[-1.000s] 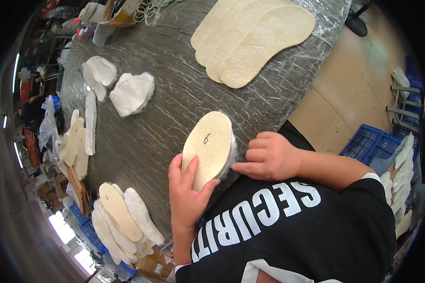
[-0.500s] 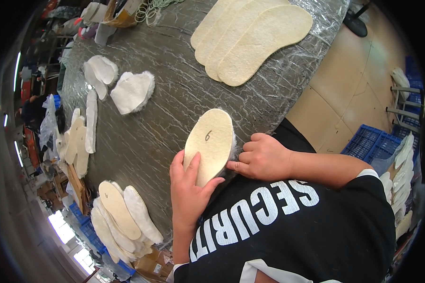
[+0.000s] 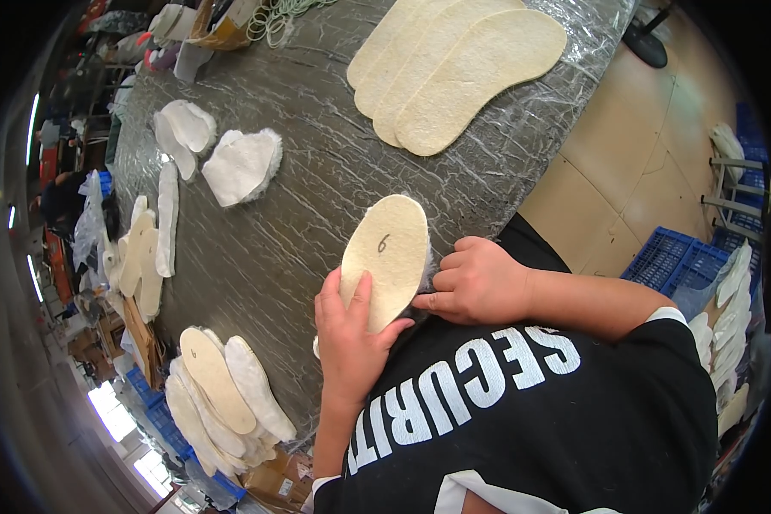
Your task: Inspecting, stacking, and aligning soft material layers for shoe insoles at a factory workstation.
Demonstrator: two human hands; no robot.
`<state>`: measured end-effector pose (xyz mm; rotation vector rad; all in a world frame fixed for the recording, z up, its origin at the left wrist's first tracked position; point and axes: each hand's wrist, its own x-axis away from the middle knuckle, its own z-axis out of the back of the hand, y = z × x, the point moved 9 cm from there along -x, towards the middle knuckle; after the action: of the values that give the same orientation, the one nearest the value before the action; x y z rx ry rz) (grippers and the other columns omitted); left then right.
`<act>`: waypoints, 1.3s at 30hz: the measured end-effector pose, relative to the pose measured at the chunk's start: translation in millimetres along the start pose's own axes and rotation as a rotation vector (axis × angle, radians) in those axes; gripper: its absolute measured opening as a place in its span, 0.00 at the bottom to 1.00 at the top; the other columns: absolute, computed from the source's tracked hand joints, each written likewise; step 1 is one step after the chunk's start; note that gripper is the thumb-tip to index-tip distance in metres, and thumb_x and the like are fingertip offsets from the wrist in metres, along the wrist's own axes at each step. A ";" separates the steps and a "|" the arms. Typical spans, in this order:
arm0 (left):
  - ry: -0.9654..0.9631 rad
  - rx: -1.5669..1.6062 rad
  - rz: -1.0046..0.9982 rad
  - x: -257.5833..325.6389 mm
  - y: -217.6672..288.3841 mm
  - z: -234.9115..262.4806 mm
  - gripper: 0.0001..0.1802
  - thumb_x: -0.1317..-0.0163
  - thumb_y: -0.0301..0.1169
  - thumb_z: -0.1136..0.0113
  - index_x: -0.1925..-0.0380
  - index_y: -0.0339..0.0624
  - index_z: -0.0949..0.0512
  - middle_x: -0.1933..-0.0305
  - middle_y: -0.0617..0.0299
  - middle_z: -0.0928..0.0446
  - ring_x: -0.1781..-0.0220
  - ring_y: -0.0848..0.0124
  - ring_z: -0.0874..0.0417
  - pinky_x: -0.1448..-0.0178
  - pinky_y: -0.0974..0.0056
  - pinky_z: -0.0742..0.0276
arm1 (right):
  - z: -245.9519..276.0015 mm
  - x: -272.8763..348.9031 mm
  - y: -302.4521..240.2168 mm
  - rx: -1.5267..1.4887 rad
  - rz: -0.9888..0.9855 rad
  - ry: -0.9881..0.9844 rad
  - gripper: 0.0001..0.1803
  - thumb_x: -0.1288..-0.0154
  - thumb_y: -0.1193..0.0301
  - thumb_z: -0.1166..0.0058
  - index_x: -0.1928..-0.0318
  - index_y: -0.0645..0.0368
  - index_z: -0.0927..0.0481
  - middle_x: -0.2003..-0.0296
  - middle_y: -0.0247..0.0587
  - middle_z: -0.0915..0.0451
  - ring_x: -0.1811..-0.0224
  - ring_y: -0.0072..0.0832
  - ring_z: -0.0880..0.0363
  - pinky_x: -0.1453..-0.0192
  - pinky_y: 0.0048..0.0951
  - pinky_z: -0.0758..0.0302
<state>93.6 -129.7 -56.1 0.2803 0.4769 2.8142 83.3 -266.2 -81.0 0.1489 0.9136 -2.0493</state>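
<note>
Counter [image 3: 257, 248]: dark, wrapped in crinkled clear film, takes up most of the view.

Big felt sheets [image 3: 454, 73]: four or so tan sole-shaped pieces fanned at the far edge, well apart from the hands.

Stack of insoles [image 3: 218, 390]: tan and white, at the near left edge. More white fleecy pieces [image 3: 240, 163] mid-left, untouched.

Blue crates [image 3: 677, 265] on the floor to the right, beside racks holding more pale soles.

Insole [image 3: 385, 257]: tan felt, a handwritten mark on its face, lying at the near counter edge just in front of the person's chest. A white fleecy layer seems to sit under it, showing along the right rim.

Left hand [image 3: 351, 334]: palm down, fingers flat and spread over the heel end, pinning the insole rather than gripping it. Forearm comes up from the lower edge.

Right hand [image 3: 480, 283]: curled, fingertips pinching at the insole's right rim where the fleece shows; the exact grip is hidden by the knuckles.

Step, as I read it: aligning or pressing the felt to the fleece along the edge. Next move likely needs the left hand holding firm while the right works round the rim.
</note>
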 end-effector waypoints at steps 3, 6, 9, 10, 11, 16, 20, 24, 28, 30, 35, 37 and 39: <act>0.035 -0.066 -0.069 1.3 5.3 -1.0 0.42 0.61 0.40 0.21 0.44 0.35 0.25 0.36 0.40 0.36 0.41 0.45 0.30 0.38 0.48 0.32 | 7.8 -0.7 4.4 -0.048 -0.025 0.090 0.11 0.50 0.65 0.37 0.63 0.50 0.17 0.78 0.27 0.26 0.73 0.27 0.24 0.67 0.32 0.30; 0.054 -0.093 -0.074 2.5 6.9 -3.0 0.42 0.60 0.40 0.21 0.43 0.36 0.25 0.35 0.40 0.36 0.41 0.45 0.30 0.38 0.48 0.32 | 25.1 -9.0 12.0 0.017 -0.063 0.277 0.17 0.54 0.65 0.33 0.60 0.52 0.18 0.72 0.32 0.25 0.69 0.31 0.24 0.65 0.35 0.29; 0.059 -0.090 -0.068 1.7 6.0 -4.5 0.41 0.60 0.40 0.22 0.43 0.36 0.25 0.35 0.40 0.36 0.41 0.45 0.30 0.39 0.48 0.32 | 32.4 -18.9 16.8 0.105 -0.168 0.266 0.29 0.54 0.60 0.32 0.49 0.55 0.21 0.46 0.45 0.24 0.43 0.43 0.25 0.41 0.43 0.29; 0.059 -0.095 -0.075 1.3 6.2 -4.7 0.41 0.60 0.40 0.21 0.43 0.36 0.25 0.35 0.40 0.36 0.41 0.45 0.30 0.39 0.48 0.32 | 28.1 -27.9 19.0 0.152 -0.208 0.200 0.35 0.54 0.56 0.32 0.43 0.54 0.23 0.38 0.47 0.31 0.34 0.44 0.35 0.32 0.47 0.40; 0.058 -0.100 -0.082 0.7 6.5 -4.9 0.41 0.60 0.41 0.21 0.44 0.36 0.25 0.35 0.40 0.36 0.41 0.46 0.30 0.39 0.48 0.32 | 22.9 -33.2 22.6 0.199 -0.247 0.134 0.41 0.54 0.53 0.33 0.38 0.53 0.26 0.30 0.48 0.38 0.25 0.44 0.44 0.24 0.50 0.51; 0.058 0.025 -0.073 -0.3 5.2 7.6 0.44 0.65 0.40 0.20 0.44 0.34 0.26 0.35 0.42 0.35 0.39 0.47 0.29 0.37 0.50 0.30 | -13.3 -28.6 33.6 0.343 -0.333 -0.138 0.47 0.50 0.41 0.40 0.32 0.53 0.31 0.25 0.45 0.47 0.20 0.42 0.58 0.25 0.67 0.73; 0.222 0.313 0.096 14.1 -25.3 28.9 0.34 0.54 0.33 0.25 0.46 0.33 0.25 0.39 0.47 0.31 0.45 0.54 0.25 0.41 0.59 0.26 | -11.3 -26.3 33.9 0.362 -0.382 -0.191 0.48 0.48 0.40 0.44 0.32 0.56 0.32 0.26 0.48 0.45 0.21 0.46 0.57 0.25 0.66 0.73; 0.103 0.341 0.145 19.6 -44.5 26.1 0.25 0.47 0.29 0.30 0.49 0.33 0.24 0.48 0.49 0.27 0.51 0.53 0.22 0.47 0.57 0.24 | -12.5 -24.4 33.1 0.365 -0.354 -0.202 0.48 0.45 0.39 0.47 0.34 0.62 0.35 0.27 0.54 0.45 0.22 0.50 0.54 0.25 0.68 0.73; 0.077 0.383 0.173 18.8 -50.1 18.5 0.15 0.45 0.24 0.34 0.57 0.33 0.22 0.54 0.51 0.24 0.57 0.53 0.20 0.52 0.57 0.24 | -9.8 -25.7 34.2 0.308 -0.385 -0.230 0.46 0.49 0.43 0.41 0.34 0.58 0.32 0.27 0.51 0.43 0.22 0.49 0.53 0.26 0.69 0.70; 0.090 0.399 0.179 15.5 -53.5 18.7 0.12 0.44 0.22 0.36 0.60 0.32 0.22 0.55 0.50 0.23 0.58 0.52 0.20 0.52 0.58 0.24 | -4.9 -25.8 34.6 0.273 -0.353 -0.212 0.45 0.48 0.44 0.41 0.34 0.58 0.32 0.28 0.51 0.42 0.23 0.50 0.51 0.26 0.69 0.68; 0.075 0.466 0.141 6.4 -50.7 22.9 0.09 0.44 0.23 0.36 0.64 0.35 0.24 0.52 0.49 0.23 0.61 0.53 0.19 0.56 0.56 0.22 | 21.3 -56.5 43.5 0.153 -0.351 -0.164 0.36 0.47 0.64 0.35 0.37 0.57 0.29 0.37 0.46 0.29 0.31 0.48 0.36 0.29 0.58 0.48; 0.047 0.469 0.126 6.7 -52.6 21.2 0.10 0.44 0.25 0.34 0.63 0.36 0.24 0.52 0.50 0.23 0.59 0.54 0.18 0.56 0.56 0.21 | 21.1 -74.1 51.0 0.083 -0.321 -0.176 0.33 0.47 0.66 0.35 0.40 0.57 0.27 0.42 0.44 0.25 0.37 0.45 0.31 0.34 0.53 0.42; 0.020 0.470 0.108 5.5 -54.4 17.7 0.11 0.44 0.27 0.33 0.62 0.38 0.23 0.52 0.51 0.24 0.58 0.54 0.18 0.57 0.56 0.21 | 21.5 -87.8 53.3 0.013 -0.295 -0.184 0.30 0.48 0.68 0.36 0.42 0.58 0.25 0.47 0.42 0.22 0.43 0.42 0.27 0.39 0.47 0.36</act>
<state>105.2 -73.5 -57.8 0.3794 1.1597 2.7720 182.6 -240.9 -58.4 -0.1760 0.8464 -2.2945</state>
